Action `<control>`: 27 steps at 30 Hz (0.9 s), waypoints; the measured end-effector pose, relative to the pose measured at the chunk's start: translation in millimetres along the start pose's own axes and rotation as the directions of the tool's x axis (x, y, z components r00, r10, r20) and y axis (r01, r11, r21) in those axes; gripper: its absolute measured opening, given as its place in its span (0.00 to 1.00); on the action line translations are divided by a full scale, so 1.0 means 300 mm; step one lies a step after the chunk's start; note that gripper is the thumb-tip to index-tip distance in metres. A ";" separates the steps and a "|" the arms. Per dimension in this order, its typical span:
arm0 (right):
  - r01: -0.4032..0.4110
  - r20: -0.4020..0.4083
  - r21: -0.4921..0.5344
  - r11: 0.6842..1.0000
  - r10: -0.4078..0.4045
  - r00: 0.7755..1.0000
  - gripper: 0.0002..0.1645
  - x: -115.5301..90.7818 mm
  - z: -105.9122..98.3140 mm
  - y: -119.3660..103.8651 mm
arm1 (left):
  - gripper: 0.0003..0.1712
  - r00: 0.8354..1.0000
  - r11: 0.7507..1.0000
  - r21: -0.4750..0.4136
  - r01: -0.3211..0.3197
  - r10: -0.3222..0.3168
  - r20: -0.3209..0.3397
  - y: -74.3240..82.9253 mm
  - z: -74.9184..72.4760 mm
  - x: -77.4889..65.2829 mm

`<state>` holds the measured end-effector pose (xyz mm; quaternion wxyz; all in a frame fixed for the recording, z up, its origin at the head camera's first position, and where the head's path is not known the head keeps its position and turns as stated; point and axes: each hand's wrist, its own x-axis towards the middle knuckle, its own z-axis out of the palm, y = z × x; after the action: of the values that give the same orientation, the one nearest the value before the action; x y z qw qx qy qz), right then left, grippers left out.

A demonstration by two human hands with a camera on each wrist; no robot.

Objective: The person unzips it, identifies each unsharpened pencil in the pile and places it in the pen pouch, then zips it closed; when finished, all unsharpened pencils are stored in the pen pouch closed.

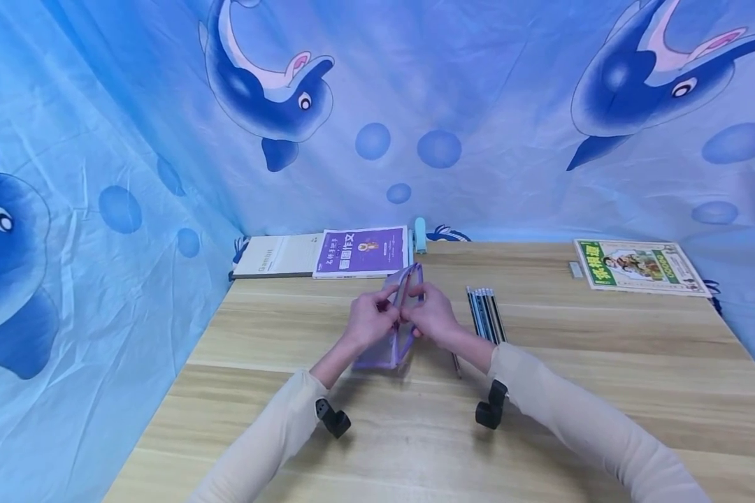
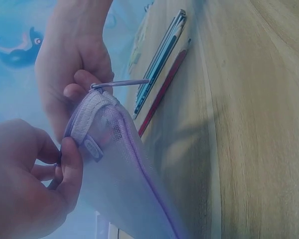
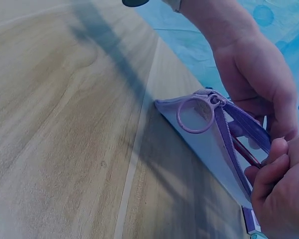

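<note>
From my head camera, I have the purple mesh pouch [image 1: 382, 349] stood up between my hands at the middle of the table [image 1: 428, 447]. My left hand [image 1: 371, 320] grips its edge from 9 o'clock; my right hand [image 1: 435, 314] works at the opening from 3 o'clock. Beyond my right hand, toward 3 o'clock, lies a row of pencils [image 1: 486, 314], with a lone pencil [image 1: 456, 365] at 4 o'clock, partly under my forearm. A purple book [image 1: 363, 253] sits at 11 o'clock, a pale notebook [image 1: 275, 255] at 10, and a green-edged magazine [image 1: 644, 267] well off between 2 and 3.

From my left wrist, I see my left fingers and thumb pinching the pouch's edge, with my right hand at 12 o'clock beside the zip. The row of pencils shows at 1 o'clock.

From my right wrist, the zip gapes, its round ring [image 3: 178, 117] hanging outside. A red pencil [image 3: 245, 151] slants inside the opening, its end pinched in my right fingers at 4 o'clock.
</note>
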<state>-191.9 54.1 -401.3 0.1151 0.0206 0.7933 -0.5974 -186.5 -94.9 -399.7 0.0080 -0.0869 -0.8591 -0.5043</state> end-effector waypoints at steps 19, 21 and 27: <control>0.038 0.089 -0.179 0.983 -0.023 0.996 0.23 0.041 -0.288 0.061 | 0.31 1.000 1.000 0.010 -0.005 0.005 0.012 -0.006 -0.026 0.022; 0.050 0.108 -0.247 0.968 -0.024 0.994 0.22 0.045 -0.327 0.086 | 0.31 1.000 1.000 0.020 0.007 -0.007 0.009 -0.009 -0.030 0.023; 0.080 0.135 -0.403 0.912 -0.027 0.991 0.19 0.031 -0.416 0.131 | 0.31 0.999 1.000 0.002 0.014 -0.014 0.050 -0.017 -0.004 0.032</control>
<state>-214.0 183.2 -407.9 0.1502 -0.0634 0.8918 -0.4220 -196.7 -96.9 -402.5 -0.0168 -0.0936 -0.8602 -0.5011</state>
